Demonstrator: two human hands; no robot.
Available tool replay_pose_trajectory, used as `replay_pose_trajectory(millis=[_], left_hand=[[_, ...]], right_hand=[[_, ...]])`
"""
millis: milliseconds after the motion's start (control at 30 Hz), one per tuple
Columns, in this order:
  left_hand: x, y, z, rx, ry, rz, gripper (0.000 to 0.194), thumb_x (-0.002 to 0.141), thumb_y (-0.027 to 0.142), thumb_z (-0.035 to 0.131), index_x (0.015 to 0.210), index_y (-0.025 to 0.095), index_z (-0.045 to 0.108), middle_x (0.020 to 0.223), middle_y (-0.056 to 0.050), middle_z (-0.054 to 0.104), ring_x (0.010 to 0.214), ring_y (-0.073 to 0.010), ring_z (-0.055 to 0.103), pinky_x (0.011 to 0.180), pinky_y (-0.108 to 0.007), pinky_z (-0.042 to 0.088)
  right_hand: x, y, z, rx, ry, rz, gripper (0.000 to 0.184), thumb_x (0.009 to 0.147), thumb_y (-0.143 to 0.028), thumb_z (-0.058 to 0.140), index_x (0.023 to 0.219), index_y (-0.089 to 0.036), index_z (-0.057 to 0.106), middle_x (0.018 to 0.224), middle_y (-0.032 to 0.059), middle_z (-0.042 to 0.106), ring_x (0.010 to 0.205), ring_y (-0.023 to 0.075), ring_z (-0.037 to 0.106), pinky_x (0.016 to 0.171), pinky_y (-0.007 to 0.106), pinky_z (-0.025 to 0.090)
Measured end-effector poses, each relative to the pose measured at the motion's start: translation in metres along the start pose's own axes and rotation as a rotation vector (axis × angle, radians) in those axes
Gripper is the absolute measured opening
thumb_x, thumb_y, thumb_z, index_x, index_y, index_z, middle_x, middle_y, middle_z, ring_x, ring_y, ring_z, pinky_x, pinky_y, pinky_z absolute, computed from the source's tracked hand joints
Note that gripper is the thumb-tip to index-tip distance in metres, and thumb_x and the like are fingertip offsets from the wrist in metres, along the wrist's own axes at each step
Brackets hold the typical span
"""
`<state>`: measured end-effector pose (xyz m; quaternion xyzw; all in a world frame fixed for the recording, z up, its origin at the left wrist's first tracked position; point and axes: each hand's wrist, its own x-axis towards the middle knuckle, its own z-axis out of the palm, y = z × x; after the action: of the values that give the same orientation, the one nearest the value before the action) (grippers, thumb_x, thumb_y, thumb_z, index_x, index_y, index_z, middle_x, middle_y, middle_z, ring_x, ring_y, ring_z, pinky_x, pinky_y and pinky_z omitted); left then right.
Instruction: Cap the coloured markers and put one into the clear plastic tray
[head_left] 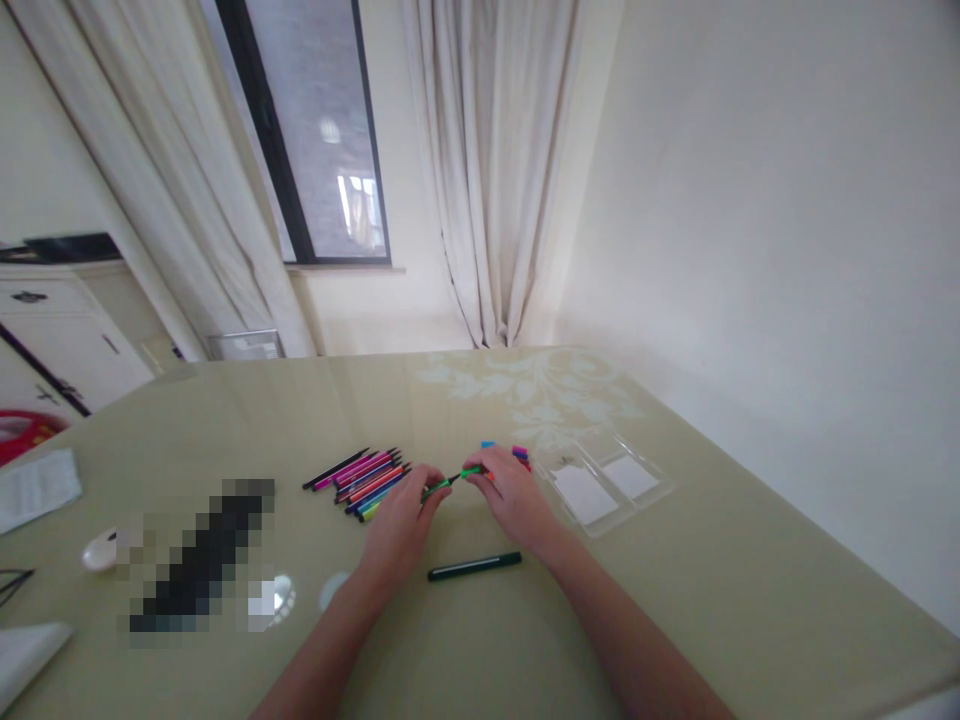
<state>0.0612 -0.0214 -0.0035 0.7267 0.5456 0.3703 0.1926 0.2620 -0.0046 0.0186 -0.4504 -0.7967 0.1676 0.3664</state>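
Observation:
My left hand pinches the barrel of a green marker, its dark tip end pointing right. In my right hand is the green cap, held just off that tip. Left of my left hand, several uncapped markers in black, pink, red, blue and yellow-green lie side by side. Loose coloured caps lie behind and beside my right hand, which partly hides them. A capped dark green marker rests on the table in front of both hands.
An open clear plastic case with white cards lies to the right. At left are a white mouse, a pixelated dark shape and a paper packet. The table nears a wall on the right.

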Motion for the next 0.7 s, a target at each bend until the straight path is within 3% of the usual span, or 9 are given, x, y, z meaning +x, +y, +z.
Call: replay_pose_trajectory(millis=[300, 533, 700], left_hand=[[-0.001, 0.006, -0.003, -0.137, 0.001, 0.04, 0.022, 0.093, 0.043, 0.062, 0.09, 0.022, 0.07, 0.087, -0.002, 0.074, 0.079, -0.02, 0.066, 0.072, -0.03, 0.049], [-0.002, 0.004, -0.002, -0.169, -0.005, 0.014, 0.024, 0.09, 0.045, 0.066, 0.086, 0.022, 0.073, 0.083, -0.002, 0.076, 0.077, -0.0201, 0.067, 0.072, -0.031, 0.049], [0.0, 0.01, -0.008, -0.175, -0.096, 0.023, 0.028, 0.093, 0.047, 0.062, 0.103, 0.023, 0.073, 0.092, -0.004, 0.078, 0.082, -0.0207, 0.069, 0.075, -0.031, 0.05]], right_hand=[[0.001, -0.005, -0.002, 0.241, -0.015, 0.047, 0.013, 0.098, -0.027, 0.064, 0.093, -0.025, 0.076, 0.091, 0.0017, 0.075, 0.088, 0.0162, 0.068, 0.082, 0.028, 0.051], [0.002, -0.006, -0.01, 0.281, -0.074, 0.038, 0.012, 0.092, -0.026, 0.069, 0.086, -0.025, 0.08, 0.084, 0.0015, 0.076, 0.081, 0.0165, 0.068, 0.077, 0.027, 0.051], [0.003, -0.002, -0.008, 0.332, -0.067, 0.095, 0.013, 0.092, -0.03, 0.07, 0.087, -0.023, 0.08, 0.081, 0.0015, 0.076, 0.079, 0.0167, 0.068, 0.073, 0.027, 0.05]])
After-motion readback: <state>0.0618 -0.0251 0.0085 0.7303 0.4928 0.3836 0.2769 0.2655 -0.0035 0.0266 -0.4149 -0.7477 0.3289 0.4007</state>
